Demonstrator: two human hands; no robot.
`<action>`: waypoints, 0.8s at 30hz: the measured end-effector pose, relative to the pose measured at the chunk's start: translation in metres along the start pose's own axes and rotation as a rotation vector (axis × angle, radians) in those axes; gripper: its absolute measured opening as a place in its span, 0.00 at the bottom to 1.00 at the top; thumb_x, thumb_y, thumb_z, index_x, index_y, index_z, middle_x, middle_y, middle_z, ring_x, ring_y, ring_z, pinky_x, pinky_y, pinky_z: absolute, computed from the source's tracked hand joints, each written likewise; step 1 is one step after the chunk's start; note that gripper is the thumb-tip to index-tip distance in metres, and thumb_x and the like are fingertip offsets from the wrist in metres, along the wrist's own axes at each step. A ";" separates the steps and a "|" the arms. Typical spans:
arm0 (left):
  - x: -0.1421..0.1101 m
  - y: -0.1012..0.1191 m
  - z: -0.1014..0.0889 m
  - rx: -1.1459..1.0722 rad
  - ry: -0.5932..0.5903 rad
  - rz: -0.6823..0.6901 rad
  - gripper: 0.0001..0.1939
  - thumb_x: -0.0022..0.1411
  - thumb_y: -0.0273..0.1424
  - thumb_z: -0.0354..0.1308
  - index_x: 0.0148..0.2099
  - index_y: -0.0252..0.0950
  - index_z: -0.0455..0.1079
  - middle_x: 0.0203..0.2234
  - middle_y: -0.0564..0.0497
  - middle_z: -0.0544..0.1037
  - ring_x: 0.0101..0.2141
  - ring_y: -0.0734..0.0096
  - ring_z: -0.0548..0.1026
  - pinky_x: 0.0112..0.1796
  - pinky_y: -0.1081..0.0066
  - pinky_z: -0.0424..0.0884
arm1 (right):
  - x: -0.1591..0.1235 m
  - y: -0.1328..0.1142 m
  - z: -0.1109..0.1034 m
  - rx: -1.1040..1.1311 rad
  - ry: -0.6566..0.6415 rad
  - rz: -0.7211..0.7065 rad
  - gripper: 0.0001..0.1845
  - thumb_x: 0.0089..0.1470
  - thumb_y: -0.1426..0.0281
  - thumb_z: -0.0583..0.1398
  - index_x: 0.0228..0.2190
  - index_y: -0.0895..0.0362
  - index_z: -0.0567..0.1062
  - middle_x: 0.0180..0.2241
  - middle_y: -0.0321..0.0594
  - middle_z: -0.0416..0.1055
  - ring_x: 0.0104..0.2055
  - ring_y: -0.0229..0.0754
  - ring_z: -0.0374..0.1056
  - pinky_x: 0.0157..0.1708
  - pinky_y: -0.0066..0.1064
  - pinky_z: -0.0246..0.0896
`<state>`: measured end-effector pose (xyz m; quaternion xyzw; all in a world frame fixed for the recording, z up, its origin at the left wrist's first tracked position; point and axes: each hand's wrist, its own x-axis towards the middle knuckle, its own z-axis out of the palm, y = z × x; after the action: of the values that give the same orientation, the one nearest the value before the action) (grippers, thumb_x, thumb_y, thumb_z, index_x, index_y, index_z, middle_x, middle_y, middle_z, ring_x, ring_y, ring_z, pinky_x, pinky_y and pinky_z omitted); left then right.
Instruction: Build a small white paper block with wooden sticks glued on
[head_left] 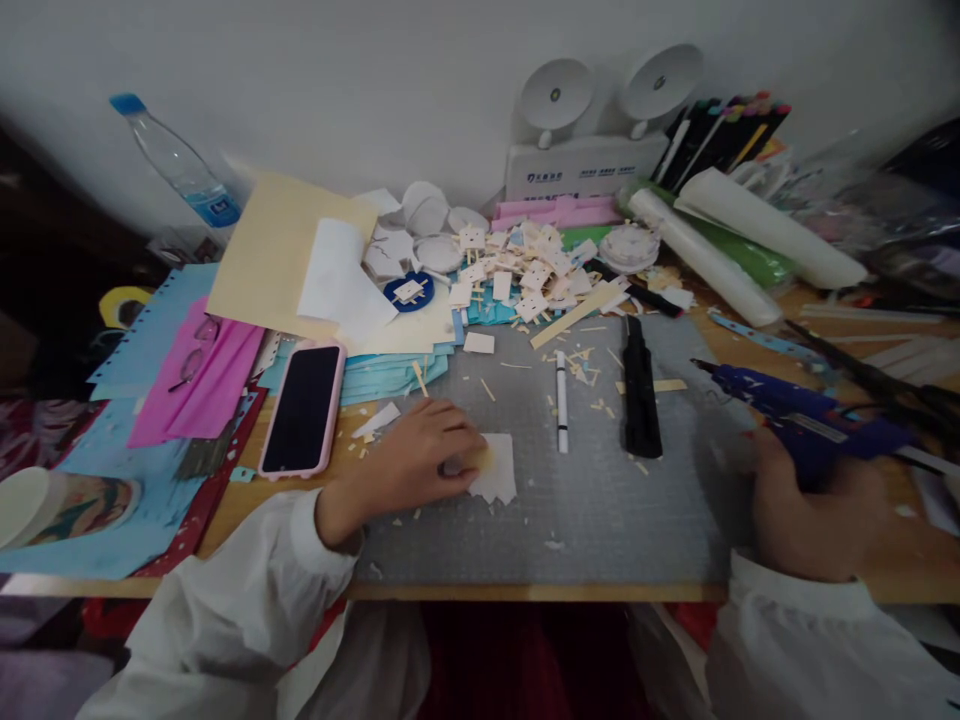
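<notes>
My left hand (435, 448) rests on the grey cutting mat (465, 555), its fingers curled and closed at the left edge of a small piece of white paper (501, 470) with a ragged lower edge. Over at the right, my right hand (814, 515) is wrapped round the handle of a blue glue gun (795, 405), whose nozzle points left. A white marker (562, 400) and a black utility knife (640, 390) lie on the mat between the hands. Thin strips and paper scraps are scattered about them.
A heap of small cream cards (536, 265) lies behind the mat. To the left are a phone (301, 408), pink paper (199, 385), a paper cup (67, 508) and a water bottle (176, 160). White rolls (705, 255) and pens (724, 140) stand at back right.
</notes>
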<state>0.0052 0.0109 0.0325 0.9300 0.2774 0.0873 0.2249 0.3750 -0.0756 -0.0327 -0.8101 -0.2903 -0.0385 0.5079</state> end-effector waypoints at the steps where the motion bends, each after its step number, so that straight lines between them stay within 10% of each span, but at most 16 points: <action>1: 0.000 -0.001 0.000 0.003 -0.008 0.005 0.09 0.59 0.29 0.59 0.42 0.36 0.73 0.38 0.46 0.76 0.42 0.60 0.70 0.46 0.62 0.62 | -0.001 -0.001 0.000 0.017 -0.007 0.000 0.17 0.34 0.64 0.70 0.29 0.57 0.78 0.29 0.46 0.73 0.38 0.60 0.72 0.36 0.44 0.62; 18: -0.002 -0.008 -0.002 0.158 -0.075 0.080 0.10 0.67 0.35 0.53 0.45 0.38 0.72 0.41 0.48 0.75 0.42 0.63 0.70 0.45 0.62 0.61 | -0.009 -0.005 0.003 -0.043 0.044 -0.188 0.30 0.36 0.60 0.63 0.41 0.65 0.79 0.33 0.52 0.76 0.36 0.59 0.73 0.40 0.49 0.67; 24: -0.019 -0.001 -0.003 0.165 0.070 0.045 0.13 0.68 0.35 0.51 0.49 0.36 0.71 0.45 0.45 0.75 0.44 0.61 0.71 0.46 0.60 0.64 | -0.007 -0.002 0.002 -0.093 0.039 -0.175 0.29 0.36 0.57 0.62 0.38 0.64 0.79 0.33 0.51 0.75 0.36 0.58 0.73 0.37 0.46 0.67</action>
<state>-0.0117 0.0022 0.0345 0.9477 0.2703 0.1018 0.1356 0.3677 -0.0758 -0.0345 -0.8034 -0.3479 -0.1120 0.4701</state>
